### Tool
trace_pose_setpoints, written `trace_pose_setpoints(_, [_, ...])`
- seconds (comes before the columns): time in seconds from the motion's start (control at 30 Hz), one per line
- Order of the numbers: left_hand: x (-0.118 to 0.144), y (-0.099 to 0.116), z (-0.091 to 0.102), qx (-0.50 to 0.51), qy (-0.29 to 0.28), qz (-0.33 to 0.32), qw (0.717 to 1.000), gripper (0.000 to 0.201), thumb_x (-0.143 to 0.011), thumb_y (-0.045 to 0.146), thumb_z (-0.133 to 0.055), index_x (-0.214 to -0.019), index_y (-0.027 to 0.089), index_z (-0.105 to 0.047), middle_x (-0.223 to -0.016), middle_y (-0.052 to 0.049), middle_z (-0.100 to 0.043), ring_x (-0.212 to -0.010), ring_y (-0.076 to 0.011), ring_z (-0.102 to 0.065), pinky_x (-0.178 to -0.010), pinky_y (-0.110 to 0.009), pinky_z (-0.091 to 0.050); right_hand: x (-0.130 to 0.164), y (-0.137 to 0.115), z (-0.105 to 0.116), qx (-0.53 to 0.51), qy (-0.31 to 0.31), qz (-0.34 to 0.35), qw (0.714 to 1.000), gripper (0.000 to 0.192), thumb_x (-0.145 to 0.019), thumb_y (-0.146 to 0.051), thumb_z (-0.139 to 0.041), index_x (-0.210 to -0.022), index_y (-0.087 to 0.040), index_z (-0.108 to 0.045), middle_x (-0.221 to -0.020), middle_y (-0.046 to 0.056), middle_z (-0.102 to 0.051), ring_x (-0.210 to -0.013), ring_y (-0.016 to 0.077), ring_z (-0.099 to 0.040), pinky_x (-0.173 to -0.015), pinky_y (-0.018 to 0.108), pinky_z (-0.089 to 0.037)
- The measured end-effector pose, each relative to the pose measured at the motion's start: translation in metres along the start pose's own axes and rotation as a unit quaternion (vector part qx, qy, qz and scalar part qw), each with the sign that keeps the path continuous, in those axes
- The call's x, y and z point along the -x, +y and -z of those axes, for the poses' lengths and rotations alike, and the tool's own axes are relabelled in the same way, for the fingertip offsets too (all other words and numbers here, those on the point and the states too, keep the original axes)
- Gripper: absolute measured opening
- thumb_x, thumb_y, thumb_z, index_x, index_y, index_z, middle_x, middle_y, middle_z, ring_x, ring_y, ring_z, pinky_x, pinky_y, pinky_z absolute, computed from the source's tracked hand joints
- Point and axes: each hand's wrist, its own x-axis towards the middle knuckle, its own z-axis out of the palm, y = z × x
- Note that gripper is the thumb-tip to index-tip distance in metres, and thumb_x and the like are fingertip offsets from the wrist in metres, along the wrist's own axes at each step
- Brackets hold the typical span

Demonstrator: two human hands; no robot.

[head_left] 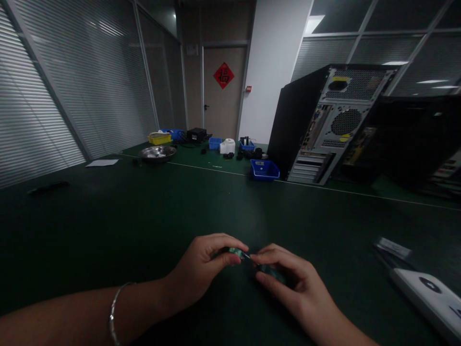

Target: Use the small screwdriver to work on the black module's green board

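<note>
While both hands meet low over the table (108, 216), left hand (201, 269) and right hand (288, 283) pinch one small green part (237, 253) between fingertips; type unclear. Far ahead of the hands: blue bin (264, 169), contents not visible; steel bowl (157, 153) and yellow tray (159, 138) ahead-left, contents unclear. PC tower (324, 120) ahead-right, rear facing. White device (428, 293) right of right hand. Dark green mat, blinds, closed door (223, 91).

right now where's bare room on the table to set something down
Bare mat lies left of the left hand and ahead of both hands, up to the blue bin. It is crowded right of the right hand, by the white device.
</note>
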Motion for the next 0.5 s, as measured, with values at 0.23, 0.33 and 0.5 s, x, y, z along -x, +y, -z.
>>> trace_pose_setpoints(0.23, [0.0003, 0.0032, -0.0018, 0.037, -0.018, 0.028, 0.999, 0.019, -0.085, 0.02, -0.065, -0.101, 0.019, -0.075, -0.094, -0.005, -0.071, -0.082, -0.0174, -0.063, -0.076, -0.028, -0.048, 0.0005, 0.0014, -0.0012, -0.022, -0.005, 0.012, 1.0, 0.016, -0.084, -0.015, -0.067, -0.095, -0.024, -0.074, -0.093, 0.004, -0.071, -0.088, 0.0208, -0.066, -0.078, 0.032, -0.049])
trace_pose_setpoints(0.33, [0.0013, 0.0067, -0.0023, 0.021, -0.008, 0.022, 1.0, 0.018, -0.084, 0.018, -0.065, -0.1, 0.019, -0.075, -0.096, -0.006, -0.072, -0.091, -0.0199, -0.064, -0.082, -0.03, -0.047, 0.0004, 0.0015, -0.002, -0.023, -0.006, 0.007, 1.0, 0.016, -0.085, -0.016, -0.067, -0.096, -0.024, -0.074, -0.094, 0.005, -0.071, -0.09, 0.0214, -0.066, -0.078, 0.032, -0.049])
trace_pose_setpoints(0.5, [0.0011, 0.003, -0.0029, 0.025, 0.007, 0.029, 0.999, 0.018, -0.086, 0.019, -0.063, -0.101, 0.02, -0.073, -0.101, -0.005, -0.071, -0.096, -0.0206, -0.064, -0.086, -0.031, -0.046, 0.0013, 0.0016, -0.0016, -0.01, 0.006, 0.002, 1.0, 0.013, -0.084, -0.018, -0.066, -0.093, -0.022, -0.073, -0.092, 0.006, -0.07, -0.088, 0.023, -0.066, -0.077, 0.034, -0.048])
